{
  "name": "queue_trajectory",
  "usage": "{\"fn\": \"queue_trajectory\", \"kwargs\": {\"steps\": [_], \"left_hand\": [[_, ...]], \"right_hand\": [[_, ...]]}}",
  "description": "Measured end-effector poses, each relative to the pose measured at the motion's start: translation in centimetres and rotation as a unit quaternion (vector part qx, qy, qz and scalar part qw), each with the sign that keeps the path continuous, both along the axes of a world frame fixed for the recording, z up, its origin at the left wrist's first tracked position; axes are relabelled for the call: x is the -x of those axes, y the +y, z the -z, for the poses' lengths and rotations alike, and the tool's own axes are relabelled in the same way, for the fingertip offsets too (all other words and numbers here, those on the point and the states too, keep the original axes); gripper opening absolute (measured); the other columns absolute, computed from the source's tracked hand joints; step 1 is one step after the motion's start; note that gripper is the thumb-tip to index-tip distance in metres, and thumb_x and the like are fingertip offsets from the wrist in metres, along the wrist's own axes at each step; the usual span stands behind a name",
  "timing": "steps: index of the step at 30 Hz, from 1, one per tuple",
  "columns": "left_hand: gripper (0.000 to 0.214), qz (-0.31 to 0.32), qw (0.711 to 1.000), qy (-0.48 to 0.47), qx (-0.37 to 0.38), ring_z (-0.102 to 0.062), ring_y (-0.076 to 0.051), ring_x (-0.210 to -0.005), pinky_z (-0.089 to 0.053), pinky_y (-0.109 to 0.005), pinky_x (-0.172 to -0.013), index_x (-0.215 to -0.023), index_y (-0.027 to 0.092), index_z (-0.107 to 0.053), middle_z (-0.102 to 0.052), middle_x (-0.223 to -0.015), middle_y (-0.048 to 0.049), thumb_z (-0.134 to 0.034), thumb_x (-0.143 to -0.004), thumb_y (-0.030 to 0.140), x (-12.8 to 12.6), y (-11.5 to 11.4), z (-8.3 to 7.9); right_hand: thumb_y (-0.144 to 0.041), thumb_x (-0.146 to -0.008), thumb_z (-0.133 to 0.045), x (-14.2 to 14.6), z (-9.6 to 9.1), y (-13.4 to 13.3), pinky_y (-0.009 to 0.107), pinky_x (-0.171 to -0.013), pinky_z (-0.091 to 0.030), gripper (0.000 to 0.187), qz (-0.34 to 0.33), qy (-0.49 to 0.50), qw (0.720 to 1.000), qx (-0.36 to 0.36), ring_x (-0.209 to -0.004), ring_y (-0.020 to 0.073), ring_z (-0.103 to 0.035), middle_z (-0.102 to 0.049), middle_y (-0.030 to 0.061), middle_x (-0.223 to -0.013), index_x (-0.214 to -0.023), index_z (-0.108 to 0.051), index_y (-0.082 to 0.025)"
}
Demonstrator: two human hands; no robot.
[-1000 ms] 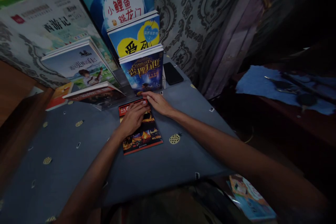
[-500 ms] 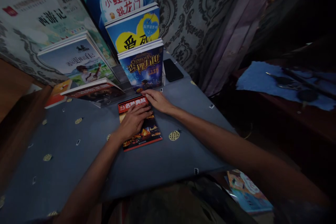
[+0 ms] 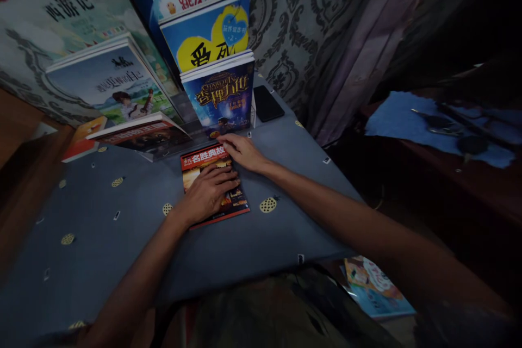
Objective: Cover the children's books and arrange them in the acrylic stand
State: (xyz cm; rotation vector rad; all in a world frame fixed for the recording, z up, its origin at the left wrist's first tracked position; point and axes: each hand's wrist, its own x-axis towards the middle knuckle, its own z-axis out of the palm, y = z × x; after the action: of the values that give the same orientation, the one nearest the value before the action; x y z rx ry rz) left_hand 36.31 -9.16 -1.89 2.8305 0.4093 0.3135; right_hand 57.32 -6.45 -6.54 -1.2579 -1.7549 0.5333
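A red and black book (image 3: 238, 201) with a picture cover lies flat on the cloth-covered table. My left hand (image 3: 207, 190) rests palm down across the middle of its cover, fingers stretched out. At the book's upper right corner, my right hand (image 3: 244, 153) lies with extended fingers along the top edge; its fingertips reach close to the foot of a standing blue book (image 3: 220, 100). What lies under the right palm is hidden.
Behind stand a yellow-and-blue book (image 3: 175, 46), a countryside-cover book (image 3: 118, 84), a dark leaning book (image 3: 142, 136) and larger books. A black phone (image 3: 268, 103) lies right of the blue book. The table (image 3: 122, 250) ends before my lap; a blue cloth (image 3: 391, 114) lies farther right.
My left hand has slid slightly down and right over the cover. The right hand stays at the upper corner, and the whole view has shifted a little.
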Motion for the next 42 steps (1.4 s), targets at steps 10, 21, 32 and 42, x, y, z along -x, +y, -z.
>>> {"fn": "queue_trajectory", "kwargs": {"steps": [10,21,32,42], "left_hand": [[0.042,0.037,0.997,0.016,0.061,-0.057,-0.024,-0.136,-0.037,-0.056,-0.119,-0.123,0.029,-0.072,-0.071,-0.134,-0.0033,-0.046,-0.095,0.012,0.7,-1.9,-0.6],[0.051,0.054,0.991,0.002,0.125,-0.052,-0.022,-0.142,-0.029,-0.059,-0.124,-0.134,0.033,-0.065,-0.067,-0.139,-0.0015,-0.045,-0.093,0.011,1.8,-4.2,-0.5],[0.047,-0.316,0.933,-0.168,0.049,-0.069,-0.023,-0.115,-0.054,-0.044,-0.106,-0.119,0.019,-0.073,-0.075,-0.122,-0.0074,-0.041,-0.087,0.009,6.2,4.7,1.6],[0.053,-0.282,0.944,-0.150,0.077,-0.067,-0.020,-0.123,-0.050,-0.039,-0.110,-0.132,0.019,-0.066,-0.073,-0.129,-0.0060,-0.041,-0.087,0.009,8.3,6.5,3.2]], "right_hand": [[-0.020,-0.099,-0.045,0.3,-0.1,-0.3,0.042,-0.103,-0.051,0.033,-0.004,-0.014,1.000,-0.008,-0.116,0.0228,-0.065,-0.071,0.0093,-0.129,-0.124,-0.066,-0.018],[-0.018,-0.097,-0.046,0.3,-0.1,-0.5,0.045,-0.110,-0.046,0.036,-0.023,-0.048,0.998,-0.029,-0.125,0.0246,-0.062,-0.068,0.0105,-0.133,-0.127,-0.065,-0.019],[-0.017,-0.099,-0.045,2.1,-1.0,-2.1,0.060,-0.114,-0.034,0.031,-0.029,-0.228,0.972,-0.041,-0.130,0.0335,-0.059,-0.067,0.0191,-0.135,-0.120,-0.067,-0.016],[-0.021,-0.102,-0.047,8.6,-1.7,-1.5,0.057,-0.116,-0.036,0.036,-0.194,-0.265,0.942,-0.074,-0.135,0.0302,-0.056,-0.064,0.0164,-0.141,-0.132,-0.066,-0.019]]}}
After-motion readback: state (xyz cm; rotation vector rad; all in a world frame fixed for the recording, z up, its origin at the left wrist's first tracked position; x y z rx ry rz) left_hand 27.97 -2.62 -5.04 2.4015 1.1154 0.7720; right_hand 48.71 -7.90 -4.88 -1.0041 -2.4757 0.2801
